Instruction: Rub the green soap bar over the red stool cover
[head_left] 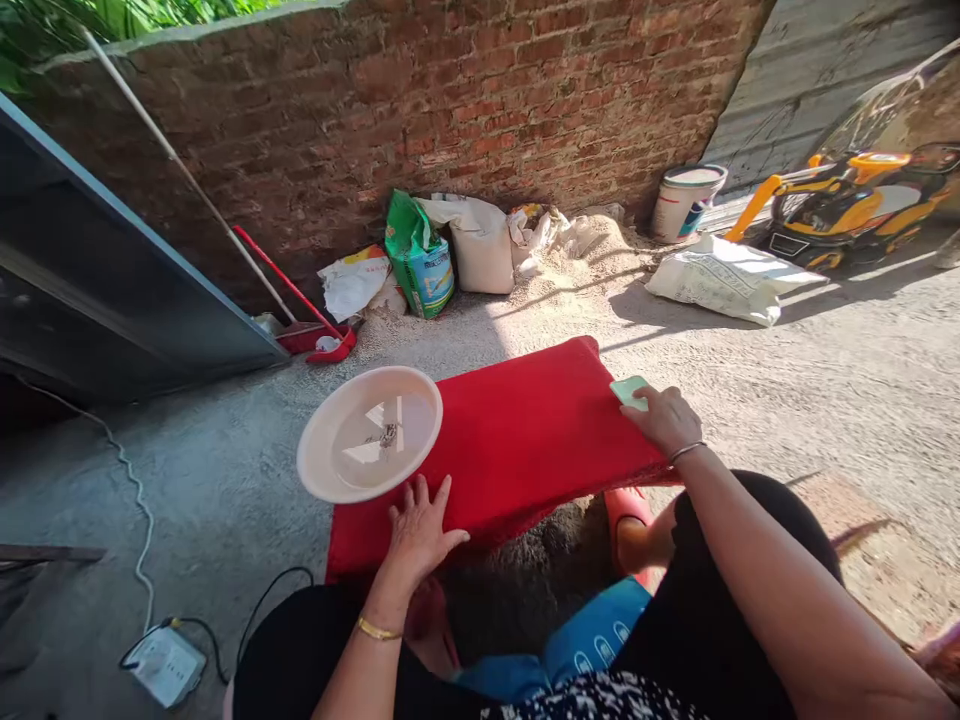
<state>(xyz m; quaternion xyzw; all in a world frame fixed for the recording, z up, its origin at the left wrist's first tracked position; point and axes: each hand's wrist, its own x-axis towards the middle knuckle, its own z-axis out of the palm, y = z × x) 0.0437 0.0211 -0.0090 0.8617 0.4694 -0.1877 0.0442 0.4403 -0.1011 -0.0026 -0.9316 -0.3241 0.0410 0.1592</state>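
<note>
A low bench or table covered with a red cloth (517,420) stands in front of me. On its left end sits a round pale pink basin (322,470), holding water with a small dark patch in it. My left hand (420,530) lies on the cloth's near edge, just below the basin's rim, fingers spread and nothing in them. At the right end, my right hand (670,422) grips a pale green flat piece (630,391) with rounded corners, whose kind I cannot make out. Part of that piece is hidden under the fingers.
Along the brick wall (450,90) stand a green bag (420,255), a white sack (480,245) and a bucket (686,203). A red dustpan (334,345) is at left, a yellow toy digger (862,205) at right. A power strip (169,665) lies near my left knee.
</note>
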